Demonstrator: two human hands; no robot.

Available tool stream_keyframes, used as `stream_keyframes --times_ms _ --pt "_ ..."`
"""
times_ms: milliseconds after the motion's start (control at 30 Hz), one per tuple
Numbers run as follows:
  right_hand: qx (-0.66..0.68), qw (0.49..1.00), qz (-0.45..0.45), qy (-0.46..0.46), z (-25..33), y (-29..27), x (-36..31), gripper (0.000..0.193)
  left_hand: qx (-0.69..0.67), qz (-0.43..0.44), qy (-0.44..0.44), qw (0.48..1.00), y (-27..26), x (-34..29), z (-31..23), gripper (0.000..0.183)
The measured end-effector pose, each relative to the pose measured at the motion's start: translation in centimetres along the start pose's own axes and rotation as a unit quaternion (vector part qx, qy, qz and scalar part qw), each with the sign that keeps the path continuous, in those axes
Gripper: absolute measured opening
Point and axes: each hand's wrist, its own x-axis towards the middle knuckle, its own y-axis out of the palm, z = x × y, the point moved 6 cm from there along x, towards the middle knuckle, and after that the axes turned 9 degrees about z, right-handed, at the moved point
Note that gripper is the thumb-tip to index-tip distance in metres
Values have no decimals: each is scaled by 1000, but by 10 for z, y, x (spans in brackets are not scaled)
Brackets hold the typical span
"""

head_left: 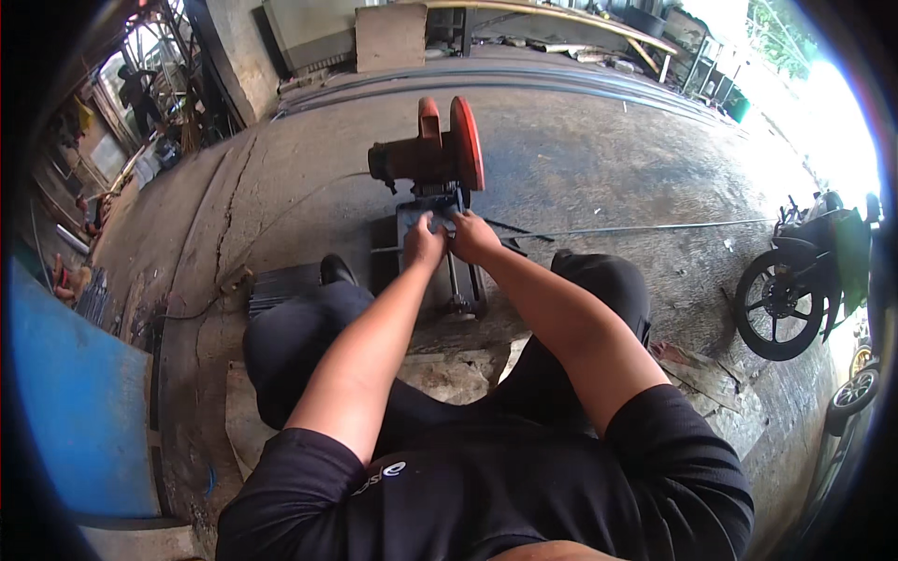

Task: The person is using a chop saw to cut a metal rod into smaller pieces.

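An orange cut-off saw (pixel 426 157) with a round blade guard stands on the floor before me, its head raised over a dark metal base (pixel 477 297). A long thin metal rod (pixel 645 228) crosses the base, reaching far to the right with a short end out on the left. My left hand (pixel 426 243) is closed at the rod, thumb uppermost. Close beside it, my right hand (pixel 475 237) closes round the rod just below the blade guard. Their fingertips are partly hidden. Short dark metal pieces (pixel 513 245) lie right of the base.
A stack of dark cut bars (pixel 282 288) lies by my left knee. A cable (pixel 309 196) runs left from the saw. Long bars (pixel 524 79) lie across the far floor. A motorcycle (pixel 795 280) stands at right, a blue panel (pixel 79 393) at left. Another person (pixel 140 96) is far left.
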Motion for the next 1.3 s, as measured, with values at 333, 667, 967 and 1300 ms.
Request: stream_keyframes --times_ms 333,667,967,1300 --pt "-63 997 -30 15 9 -155 129 31 157 -55 154 974 -108 147 -168 22" --pt "-361 930 65 9 -44 -103 240 65 -126 327 -148 925 -46 261 -103 26" --pt "59 988 -63 127 -68 -100 207 70 -301 308 -197 881 -44 211 -97 24" --pt "97 981 -136 103 -35 -85 102 69 -230 155 -179 944 -26 162 -76 65"
